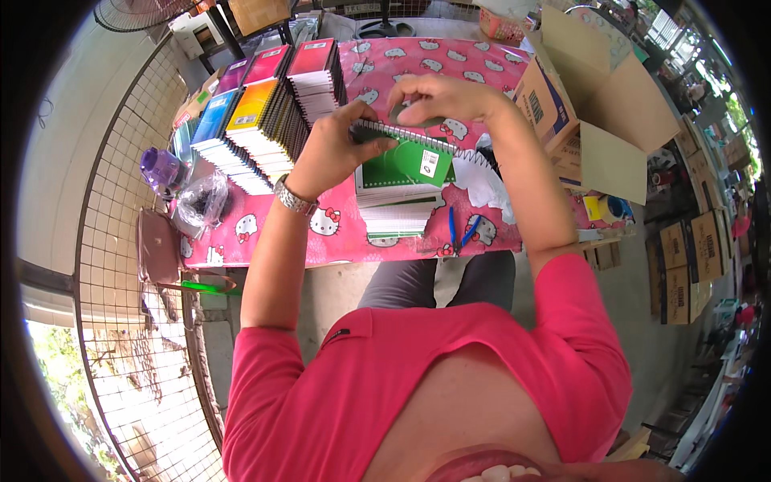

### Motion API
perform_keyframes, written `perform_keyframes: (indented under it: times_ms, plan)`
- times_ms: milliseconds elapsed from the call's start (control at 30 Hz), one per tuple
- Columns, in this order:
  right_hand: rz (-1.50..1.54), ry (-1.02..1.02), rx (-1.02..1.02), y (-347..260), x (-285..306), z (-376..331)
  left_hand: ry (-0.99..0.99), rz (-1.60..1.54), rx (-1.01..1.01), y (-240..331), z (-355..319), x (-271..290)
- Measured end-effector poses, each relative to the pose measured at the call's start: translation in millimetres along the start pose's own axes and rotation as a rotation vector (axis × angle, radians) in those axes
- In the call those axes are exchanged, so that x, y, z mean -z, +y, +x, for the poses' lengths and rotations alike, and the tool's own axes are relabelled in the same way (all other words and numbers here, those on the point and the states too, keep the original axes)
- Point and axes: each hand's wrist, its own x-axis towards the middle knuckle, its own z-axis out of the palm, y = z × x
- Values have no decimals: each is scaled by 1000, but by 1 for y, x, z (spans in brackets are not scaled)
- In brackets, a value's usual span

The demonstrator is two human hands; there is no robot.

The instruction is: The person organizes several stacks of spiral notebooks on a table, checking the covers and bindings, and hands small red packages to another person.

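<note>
My left hand [341, 145] grips a green spiral notebook [401, 167] by its spiral edge, thumb on the cover. The wire coil [466, 154] runs along the far edge and sticks out past the right corner. My right hand [446, 99] is just beyond that edge, fingers curled, with a dark thing partly showing under them that I cannot make out. Beneath the held notebook sits a stack of white paper blocks with green covers [399, 215]. Blue-handled pliers [462, 231] lie to the right of the stack, handles spread.
Stacks of spiral notebooks in blue [215, 119], yellow [253, 106] and red [312, 60] stand at the left. An open cardboard box [554, 112] is at the right. Crumpled white plastic [486, 183] lies near my right forearm. A purple container [158, 169] stands at the left edge.
</note>
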Motion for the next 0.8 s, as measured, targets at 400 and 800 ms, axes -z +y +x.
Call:
perform_keyframes:
  times_ms: [400,800]
  plan:
    - [-573,656,-267,326,-89,-27,175,-411,214,8,2,-25]
    - [-716,584,-234,218,-252,-196,338,-235,185,6,-24,-24]
